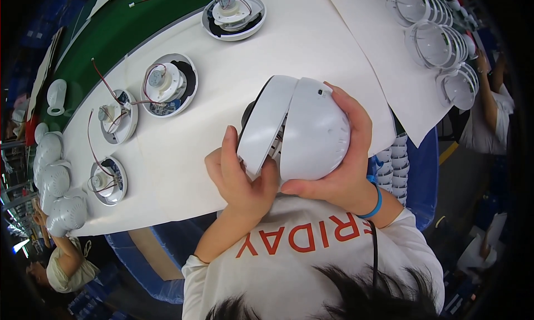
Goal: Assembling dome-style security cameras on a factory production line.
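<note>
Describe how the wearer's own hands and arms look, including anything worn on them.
Both the left hand and right hand are ungloved, the forearms bare up to white fabric sleeves. A thin bright-blue band circles the right wrist; the left shows none. A thin black cord hangs near the right arm, over a white shirt with red lettering.

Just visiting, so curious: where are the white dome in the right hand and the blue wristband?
White dome point(315, 135): head view, middle of its outer curve.
Blue wristband point(379, 200): head view, band's right side.
</note>
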A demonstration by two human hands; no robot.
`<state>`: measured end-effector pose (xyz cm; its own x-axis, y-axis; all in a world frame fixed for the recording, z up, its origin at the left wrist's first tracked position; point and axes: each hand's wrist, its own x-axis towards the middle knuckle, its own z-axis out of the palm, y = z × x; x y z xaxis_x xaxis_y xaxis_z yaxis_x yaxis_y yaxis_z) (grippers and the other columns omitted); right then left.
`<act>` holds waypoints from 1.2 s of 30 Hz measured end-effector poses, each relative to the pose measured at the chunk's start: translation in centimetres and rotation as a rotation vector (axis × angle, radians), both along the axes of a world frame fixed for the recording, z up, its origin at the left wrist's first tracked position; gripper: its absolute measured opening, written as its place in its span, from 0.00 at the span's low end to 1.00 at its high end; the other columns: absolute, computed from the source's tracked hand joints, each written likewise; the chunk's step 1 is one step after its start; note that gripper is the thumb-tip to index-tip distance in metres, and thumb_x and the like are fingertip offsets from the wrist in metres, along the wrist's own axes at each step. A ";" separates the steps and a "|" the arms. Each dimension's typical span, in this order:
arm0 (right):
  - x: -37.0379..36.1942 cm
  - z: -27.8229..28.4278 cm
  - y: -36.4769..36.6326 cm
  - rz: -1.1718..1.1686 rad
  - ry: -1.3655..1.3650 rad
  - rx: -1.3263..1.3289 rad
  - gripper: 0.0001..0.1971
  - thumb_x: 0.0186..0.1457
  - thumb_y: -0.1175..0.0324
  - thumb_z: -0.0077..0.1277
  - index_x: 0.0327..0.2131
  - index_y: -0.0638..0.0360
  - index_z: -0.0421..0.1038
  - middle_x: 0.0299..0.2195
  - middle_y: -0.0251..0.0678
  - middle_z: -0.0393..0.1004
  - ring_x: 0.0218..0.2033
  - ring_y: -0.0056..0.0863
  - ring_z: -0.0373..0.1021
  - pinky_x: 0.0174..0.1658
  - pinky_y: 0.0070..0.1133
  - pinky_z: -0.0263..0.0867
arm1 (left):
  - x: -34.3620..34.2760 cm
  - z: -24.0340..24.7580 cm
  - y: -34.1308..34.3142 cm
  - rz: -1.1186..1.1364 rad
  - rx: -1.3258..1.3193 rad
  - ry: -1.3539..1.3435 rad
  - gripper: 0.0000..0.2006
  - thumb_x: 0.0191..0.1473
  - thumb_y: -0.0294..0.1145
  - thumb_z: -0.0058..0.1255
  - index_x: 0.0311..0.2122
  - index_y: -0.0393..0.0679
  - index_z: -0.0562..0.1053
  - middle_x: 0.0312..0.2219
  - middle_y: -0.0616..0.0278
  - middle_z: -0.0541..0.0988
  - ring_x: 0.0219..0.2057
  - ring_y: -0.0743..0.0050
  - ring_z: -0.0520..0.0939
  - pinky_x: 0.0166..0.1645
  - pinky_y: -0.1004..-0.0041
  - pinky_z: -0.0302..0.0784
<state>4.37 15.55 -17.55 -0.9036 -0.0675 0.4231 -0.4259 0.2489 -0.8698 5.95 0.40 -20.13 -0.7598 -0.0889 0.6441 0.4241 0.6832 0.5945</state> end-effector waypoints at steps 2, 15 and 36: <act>-0.1 0.1 0.0 -0.005 0.046 0.039 0.51 0.22 0.52 0.69 0.51 0.62 0.51 0.50 0.49 0.51 0.52 0.41 0.53 0.51 0.31 0.55 | 0.1 0.1 0.1 0.003 -0.003 -0.002 0.33 0.31 0.19 0.50 0.50 0.29 0.59 0.30 0.57 0.68 0.29 0.69 0.63 0.29 0.78 0.59; -0.5 -0.2 0.1 -0.037 0.260 0.128 0.49 0.23 0.52 0.68 0.50 0.58 0.53 0.50 0.56 0.49 0.50 0.49 0.55 0.47 0.33 0.61 | 0.0 -1.6 0.5 -0.069 0.375 -0.083 0.30 0.34 0.18 0.53 0.49 0.33 0.61 0.30 0.59 0.66 0.29 0.71 0.64 0.28 0.78 0.59; 0.4 0.3 -0.1 -0.025 0.271 0.334 0.53 0.24 0.52 0.68 0.53 0.46 0.42 0.53 0.58 0.42 0.51 0.54 0.55 0.46 0.35 0.65 | 0.1 -2.0 0.3 -0.044 0.293 0.021 0.28 0.36 0.28 0.59 0.46 0.35 0.63 0.29 0.61 0.66 0.27 0.73 0.63 0.27 0.79 0.57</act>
<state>4.79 15.44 -17.28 -0.7655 -0.2208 0.6043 -0.6187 0.5106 -0.5971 6.00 0.70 -22.11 -0.7539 -0.2404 0.6114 0.4637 0.4647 0.7544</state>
